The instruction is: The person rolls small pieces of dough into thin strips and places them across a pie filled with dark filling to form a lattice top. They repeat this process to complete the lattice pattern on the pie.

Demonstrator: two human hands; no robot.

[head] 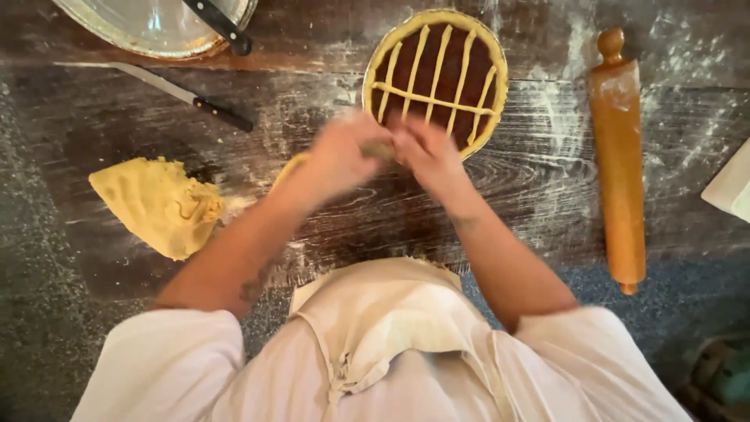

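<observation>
While the floured dark wooden table (547,195) lay spread below the head camera, both bare hands met just in front of the tart (435,74), at its near rim. The left hand (344,152) and the right hand (426,152) were blurred, their fingers curled inward toward each other and pinched on a small piece of dough (379,148) held between them; how tightly they closed could not be told through the blur. The tart sat in a round tin at the far middle of the table, its dark filling crossed by several pale dough strips running away from the person and one strip laid across them. A flattened slab of yellow dough (160,203) lay on the table well to the left of the left forearm. Beyond it, a knife (187,95) with a black handle rested on the wood, and a glass dish (148,27) with another black-handled tool across it stood at the far left edge. A wooden rolling pin (619,156), dusted with flour, lay to the right of the tart, well apart from the right hand. The person wore white sleeves and a pale apron (383,328).
</observation>
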